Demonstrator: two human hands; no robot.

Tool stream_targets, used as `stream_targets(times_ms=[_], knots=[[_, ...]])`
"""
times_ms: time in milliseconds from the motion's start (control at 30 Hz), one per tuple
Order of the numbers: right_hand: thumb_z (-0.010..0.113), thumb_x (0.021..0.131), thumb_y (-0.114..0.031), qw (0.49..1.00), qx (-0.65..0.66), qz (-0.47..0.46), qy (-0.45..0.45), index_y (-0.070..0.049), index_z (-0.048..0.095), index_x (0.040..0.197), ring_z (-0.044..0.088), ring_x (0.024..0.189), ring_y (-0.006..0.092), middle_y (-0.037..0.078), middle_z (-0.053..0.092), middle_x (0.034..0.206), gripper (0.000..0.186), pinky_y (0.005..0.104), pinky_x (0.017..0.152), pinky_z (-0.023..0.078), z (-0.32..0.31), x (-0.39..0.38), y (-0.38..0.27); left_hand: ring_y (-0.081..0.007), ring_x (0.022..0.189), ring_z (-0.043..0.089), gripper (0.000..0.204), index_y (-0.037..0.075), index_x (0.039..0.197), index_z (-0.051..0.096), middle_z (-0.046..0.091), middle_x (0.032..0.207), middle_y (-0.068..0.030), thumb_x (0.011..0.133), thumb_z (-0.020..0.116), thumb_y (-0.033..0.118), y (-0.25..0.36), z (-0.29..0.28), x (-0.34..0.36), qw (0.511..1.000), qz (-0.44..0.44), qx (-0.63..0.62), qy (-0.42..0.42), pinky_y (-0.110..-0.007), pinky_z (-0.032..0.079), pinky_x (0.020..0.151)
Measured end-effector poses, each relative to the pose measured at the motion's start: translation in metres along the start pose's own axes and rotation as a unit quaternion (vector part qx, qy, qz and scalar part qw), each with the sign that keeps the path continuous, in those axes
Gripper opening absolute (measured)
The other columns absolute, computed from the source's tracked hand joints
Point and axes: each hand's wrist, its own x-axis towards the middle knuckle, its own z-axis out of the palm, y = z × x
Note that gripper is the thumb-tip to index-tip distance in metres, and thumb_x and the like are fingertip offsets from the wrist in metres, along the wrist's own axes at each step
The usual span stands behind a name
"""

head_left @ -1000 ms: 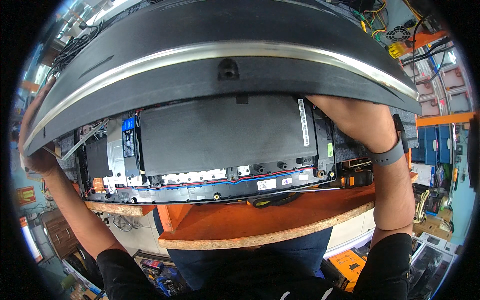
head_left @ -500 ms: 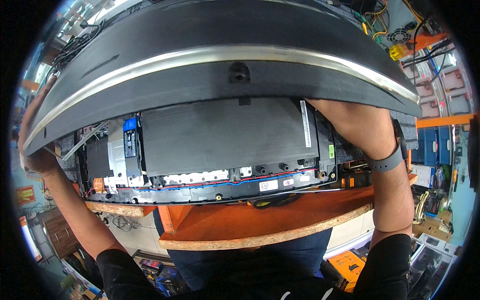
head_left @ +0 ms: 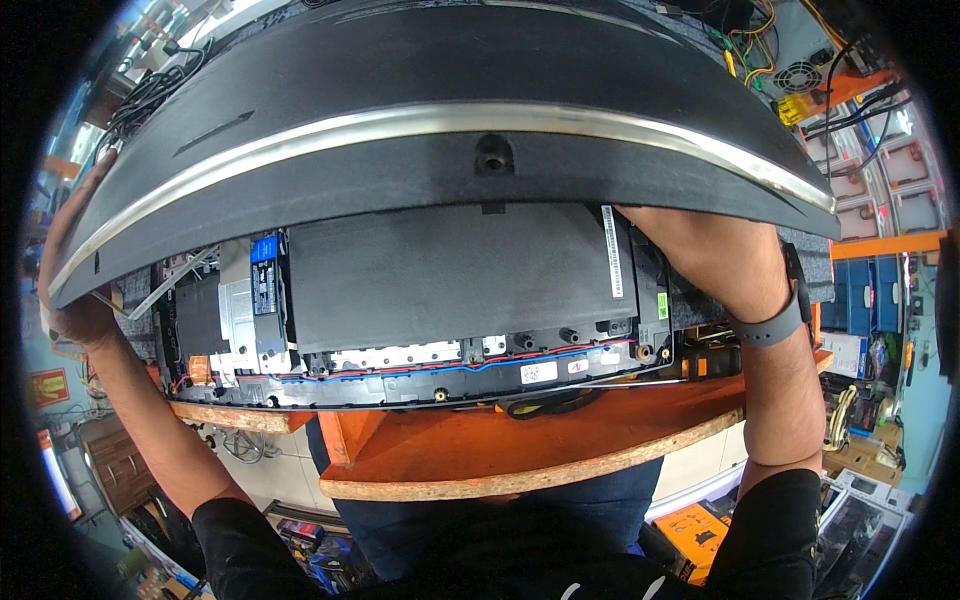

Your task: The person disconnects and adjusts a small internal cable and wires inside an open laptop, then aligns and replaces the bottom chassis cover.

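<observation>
A long black laptop cover panel (head_left: pixel 390 170), crossed by a silver strip, is held up at a tilt over the upper part of an opened laptop (head_left: pixel 440 395). My left hand (head_left: pixel 62 238) is wrapped round the panel's left end. Under the panel's right side goes my right hand (head_left: pixel 700 245); its fingers are hidden there, so what it touches does not show. Inside the laptop lie a wide flat black battery (head_left: pixel 450 275), a stick-shaped drive (head_left: pixel 264 280) with a blue label, and red and blue wires (head_left: pixel 480 367) along the near edge.
An orange wooden bench (head_left: pixel 540 450) with a rough edge holds the laptop. Black cables (head_left: pixel 150 110) lie at the far left. At the far right are thin coloured wires (head_left: pixel 755 50) and a small fan (head_left: pixel 798 75). Boxes (head_left: pixel 690 525) stand low on the right.
The cover panel has shifted slightly right and its near edge has dropped a little toward the laptop. Both hands stay in nearly the same places.
</observation>
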Motion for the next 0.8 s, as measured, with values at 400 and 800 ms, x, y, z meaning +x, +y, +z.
stream_targets(times_ms=[400, 800], knots=[[0.072, 0.073, -0.020, 1.000, 0.024, -0.004, 0.007, -0.002, 0.064, 0.092, 0.064, 0.074, 0.0212, 0.012, 0.066, 0.084, 0.028, 0.0294, 0.063, 0.050, 0.0005, 0.0004, -0.0001, -0.0402, 0.114, 0.046, 0.097, -0.001, 0.119, 0.049, 0.049, 0.120, -0.0260, 0.071, 0.020, 0.078, 0.0017, 0.0012, 0.0014, 1.000, 0.007, 0.007, -0.005, -0.049, 0.031, 0.099], [0.072, 0.073, -0.018, 0.999, 0.021, 0.027, -0.003, -0.001, 0.065, 0.092, 0.063, 0.072, 0.0200, 0.011, 0.066, 0.084, 0.027, 0.0286, 0.063, 0.050, -0.0015, -0.0013, -0.0003, -0.0400, 0.114, 0.046, 0.099, -0.001, 0.118, 0.049, 0.050, 0.119, -0.0263, 0.071, 0.017, 0.079, 0.0027, 0.0014, 0.0006, 1.000, 0.007, 0.003, 0.006, -0.049, 0.032, 0.098]])
